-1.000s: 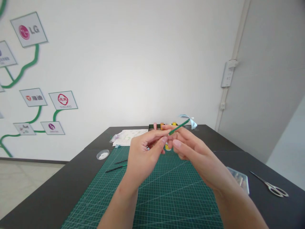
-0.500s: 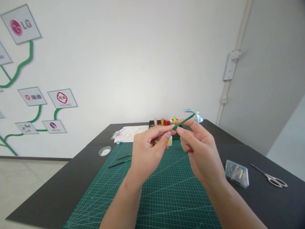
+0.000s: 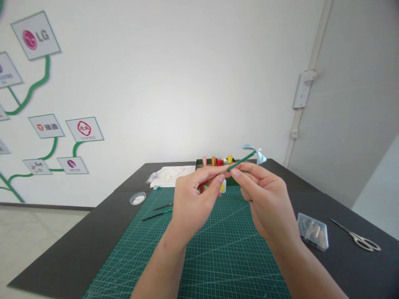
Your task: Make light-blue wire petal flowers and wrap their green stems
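Observation:
Above the green cutting mat [image 3: 218,241], both hands meet at a handmade flower [image 3: 261,157] with pale blue petals and a green stem. My left hand [image 3: 196,197] is closed, its thumb and fingers pinching the lower end of the stem. My right hand [image 3: 264,189] grips the stem just beside it, thumb and forefinger pressed together. The stem slants up to the right, so the petals stick out beyond my right fingers. Part of the stem is hidden in the fingers. A bit of bright green shows behind my left fingers.
Behind the hands stand a dark green box [image 3: 199,162] with thread spools and a small bottle [image 3: 223,187]. Left lie papers [image 3: 171,176], a round dish [image 3: 137,198] and two thin dark tools [image 3: 156,215]. Right are a clear plastic case [image 3: 312,232] and scissors [image 3: 358,238].
My right fingers have closed in lower along the stem, with the forefinger folded down nearer the thumb. The flower stays almost in place. The whole view has shifted slightly.

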Demonstrator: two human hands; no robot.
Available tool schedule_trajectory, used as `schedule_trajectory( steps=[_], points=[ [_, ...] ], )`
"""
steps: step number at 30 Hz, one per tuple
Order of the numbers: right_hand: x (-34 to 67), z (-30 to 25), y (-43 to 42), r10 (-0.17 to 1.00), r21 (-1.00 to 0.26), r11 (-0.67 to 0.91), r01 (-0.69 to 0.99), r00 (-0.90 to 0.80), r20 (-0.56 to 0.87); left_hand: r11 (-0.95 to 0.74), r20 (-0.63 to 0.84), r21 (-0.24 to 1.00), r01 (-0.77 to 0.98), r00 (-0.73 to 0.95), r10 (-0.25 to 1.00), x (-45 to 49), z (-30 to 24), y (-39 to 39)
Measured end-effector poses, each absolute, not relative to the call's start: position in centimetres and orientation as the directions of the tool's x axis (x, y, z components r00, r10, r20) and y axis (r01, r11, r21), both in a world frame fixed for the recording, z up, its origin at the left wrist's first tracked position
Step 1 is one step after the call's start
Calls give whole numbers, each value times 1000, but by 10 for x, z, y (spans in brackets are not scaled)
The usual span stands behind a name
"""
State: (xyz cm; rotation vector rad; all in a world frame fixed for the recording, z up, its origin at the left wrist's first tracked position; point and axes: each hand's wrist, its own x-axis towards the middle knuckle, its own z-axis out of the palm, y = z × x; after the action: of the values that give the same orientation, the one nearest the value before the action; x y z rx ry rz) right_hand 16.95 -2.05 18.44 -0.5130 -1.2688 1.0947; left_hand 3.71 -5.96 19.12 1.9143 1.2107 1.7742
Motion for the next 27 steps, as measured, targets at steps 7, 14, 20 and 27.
schedule_trajectory(
  steps=[7,14,20,27],
  points=[
    [169,181,-19,858,-829,467,-308,-69,509,-612,727,642,462,-111,678,36,190,-58],
    [173,177,-17,850,-833,490,-256,-71,522,-623,723,650,434,-102,683,36,190,-58],
    [173,178,-18,837,-835,497,-236,-122,533,-599,737,624,502,-125,664,34,190,-59],
    [177,176,-16,830,-851,505,-146,-187,525,-549,768,570,611,-159,620,33,191,-57]
  ],
)
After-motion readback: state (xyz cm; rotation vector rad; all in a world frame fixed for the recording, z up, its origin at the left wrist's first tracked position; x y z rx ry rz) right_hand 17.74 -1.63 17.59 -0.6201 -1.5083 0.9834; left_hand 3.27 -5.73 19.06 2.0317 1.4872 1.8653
